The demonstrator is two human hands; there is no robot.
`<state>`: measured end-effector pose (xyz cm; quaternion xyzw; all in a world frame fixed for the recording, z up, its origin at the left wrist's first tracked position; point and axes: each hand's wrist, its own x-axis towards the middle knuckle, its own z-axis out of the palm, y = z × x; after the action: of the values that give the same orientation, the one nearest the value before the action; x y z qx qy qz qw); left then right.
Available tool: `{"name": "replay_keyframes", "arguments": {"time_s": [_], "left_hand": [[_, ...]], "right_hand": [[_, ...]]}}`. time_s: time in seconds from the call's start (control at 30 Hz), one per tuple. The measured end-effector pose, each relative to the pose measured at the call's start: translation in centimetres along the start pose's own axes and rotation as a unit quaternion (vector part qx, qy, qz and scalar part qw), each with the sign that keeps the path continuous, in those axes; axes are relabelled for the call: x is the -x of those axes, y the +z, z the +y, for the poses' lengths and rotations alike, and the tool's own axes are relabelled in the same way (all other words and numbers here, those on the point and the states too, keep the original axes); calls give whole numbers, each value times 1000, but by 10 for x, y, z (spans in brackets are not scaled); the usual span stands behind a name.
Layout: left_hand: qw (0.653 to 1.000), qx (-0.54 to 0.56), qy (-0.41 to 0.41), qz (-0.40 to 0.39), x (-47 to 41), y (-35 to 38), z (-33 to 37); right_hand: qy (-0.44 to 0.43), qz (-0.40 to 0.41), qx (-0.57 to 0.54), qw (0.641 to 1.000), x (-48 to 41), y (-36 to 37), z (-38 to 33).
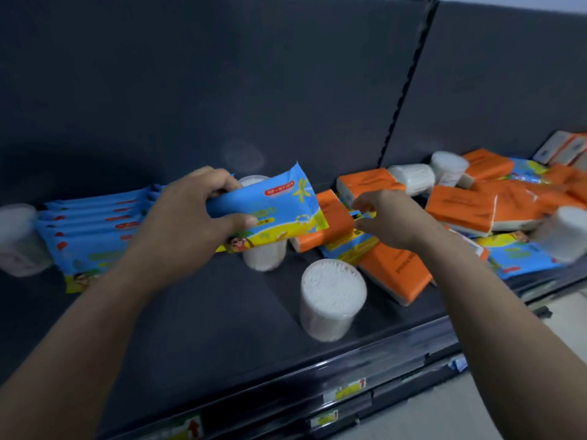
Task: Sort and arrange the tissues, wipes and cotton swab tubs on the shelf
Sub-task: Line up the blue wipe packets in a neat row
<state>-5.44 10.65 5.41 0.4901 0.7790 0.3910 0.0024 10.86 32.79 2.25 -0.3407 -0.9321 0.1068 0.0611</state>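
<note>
Left grip (190, 217): fingers over the top edge and thumb on the front of a blue wipes pack (273, 208), held fast by its left end, clear of the shelf (222, 312) and tilted up to the right.
Right grip (390, 217): fingers and thumb bent, a little apart, at the edge of a second wipes pack (349, 246); whether they pinch it cannot be told.
Second wipes pack: lies flat between two orange tissue packs (397, 271).
Behind the held pack: a cotton swab tub (263, 258), partly hidden.
Front of shelf: another swab tub (332, 300), upright, standing alone.
Left: a row of wipes packs (95, 223) on edge, side by side; beside it a blurred tub (16, 239).
Right: a loose heap of tissue packs (460, 211), wipes and tubs, two tubs (413, 177) lying at the back.
Shelf rail: price labels (346, 390).
</note>
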Motion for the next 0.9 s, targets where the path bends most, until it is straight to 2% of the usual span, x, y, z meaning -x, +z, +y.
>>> {"name": "replay_keyframes", "arguments": {"time_s": [0.13, 0.3, 0.47, 0.57, 0.7, 0.9], "left_hand": [[999, -2, -2, 47, -18, 28, 26], [998, -14, -29, 54, -31, 57, 43], [994, -35, -76, 74, -34, 74, 48], [991, -48, -90, 91, -33, 74, 50], [987, -52, -105, 109, -33, 75, 51], [988, -22, -93, 125, -36, 79, 54]], "right_hand": [[-9, -77, 19, 997, -20, 5, 35], [-67, -133, 39, 988, -46, 12, 55], [-136, -241, 72, 958, -63, 26, 59], [-152, -264, 133, 943, -70, 28, 59], [-144, -235, 171, 946, -72, 20, 56], [-106, -47, 104, 988, -65, -19, 68]]}}
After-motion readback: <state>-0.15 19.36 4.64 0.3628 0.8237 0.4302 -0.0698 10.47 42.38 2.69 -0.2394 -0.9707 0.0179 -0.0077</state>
